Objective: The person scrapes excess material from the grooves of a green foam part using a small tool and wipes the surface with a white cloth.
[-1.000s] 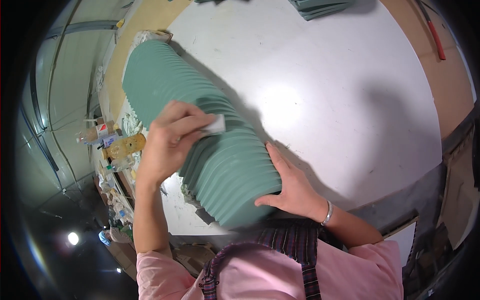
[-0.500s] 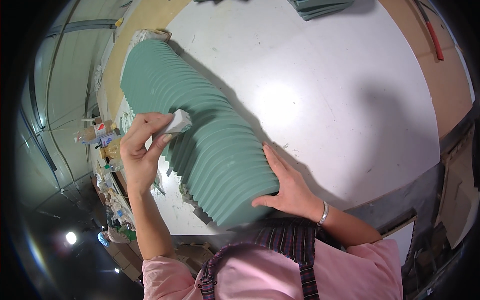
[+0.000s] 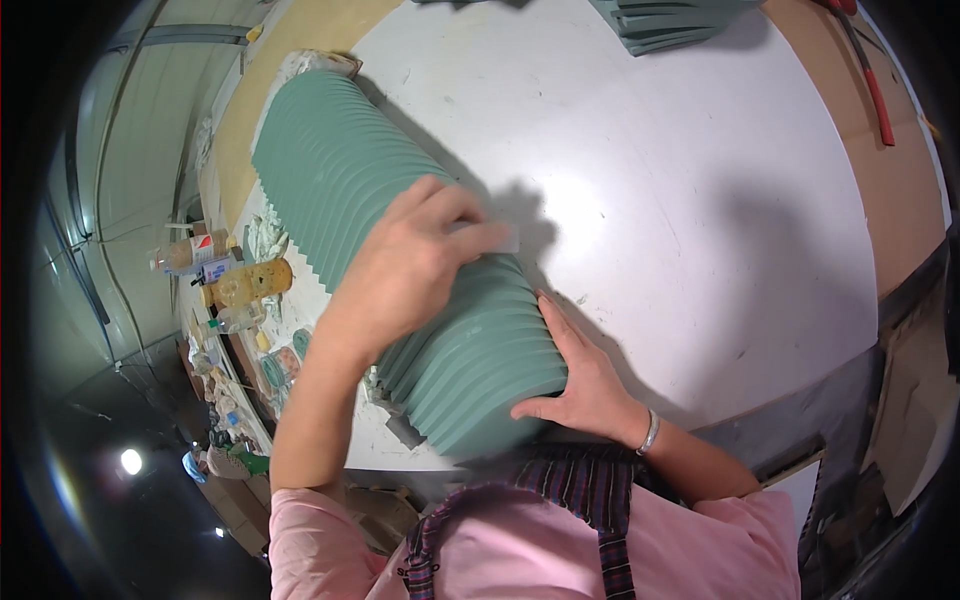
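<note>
- The left hand (image 3: 425,245) reaches across the middle of the row of green sheets (image 3: 485,350) from the left, back of the hand up, fingers bent and closed narrowly on a small pale block (image 3: 511,239), which is blurred and mostly hidden, at the row's right side.
- The right hand (image 3: 588,385) is spread wide at the near end of the row: thumb against the near face, fingers along the right side. Its wrist wears a silvery bracelet (image 3: 651,433).
- The row of curved, ridged sheets lies on a white table (image 3: 690,220), slanting from the near middle to the far left.
- A clear bottle (image 3: 185,255) at the left bears a red-and-white label; dark lettering shows on the pink shirt (image 3: 700,540), partly covered by the striped apron (image 3: 565,490).
- A bottle of yellowish liquid (image 3: 258,283) lies just nearer than the clear one.
- Crumpled wrapping (image 3: 318,66) sits at the row's far end.
- More green pieces (image 3: 668,24) lie at the table's far edge; a red-handled tool (image 3: 878,105) rests at the far right.
- The left hand and forearm hide part of the row's middle.
</note>
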Tool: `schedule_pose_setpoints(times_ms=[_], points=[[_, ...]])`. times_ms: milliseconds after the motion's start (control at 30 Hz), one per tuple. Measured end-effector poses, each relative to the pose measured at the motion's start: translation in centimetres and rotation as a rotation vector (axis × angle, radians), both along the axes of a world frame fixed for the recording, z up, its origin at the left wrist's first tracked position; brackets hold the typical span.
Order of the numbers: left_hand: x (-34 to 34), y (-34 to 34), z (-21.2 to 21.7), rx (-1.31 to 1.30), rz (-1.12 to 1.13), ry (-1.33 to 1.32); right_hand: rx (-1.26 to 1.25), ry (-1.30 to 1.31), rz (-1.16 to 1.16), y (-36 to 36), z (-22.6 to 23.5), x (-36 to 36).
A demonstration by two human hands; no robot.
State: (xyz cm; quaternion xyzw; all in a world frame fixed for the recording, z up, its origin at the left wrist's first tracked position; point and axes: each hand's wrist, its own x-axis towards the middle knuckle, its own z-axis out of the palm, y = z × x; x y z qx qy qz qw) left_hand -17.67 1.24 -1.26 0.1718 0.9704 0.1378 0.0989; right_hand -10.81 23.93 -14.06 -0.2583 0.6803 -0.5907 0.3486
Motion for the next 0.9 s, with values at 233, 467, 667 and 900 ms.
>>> schedule_pose_setpoints(times_ms=[233,467,667,900], points=[[1.6,-3.1,3.5,-0.133,0.195,0.088,0.005,0.018,-0.009,0.4,-1.1,0.0],[3.2,-2.8,1.3,0.065,0.212,0.097,-0.001,0.003,0.020,0.0,-0.6,0.2],[8.4,-7.0,4.4,0.040,0.404,0.080,0.028,0.045,0.011,0.2,-0.9,0.0],[2.2,-11.0,4.2,-0.027,0.485,0.307,-0.058,0.175,-0.055,0.2,-1.2,0.0]])
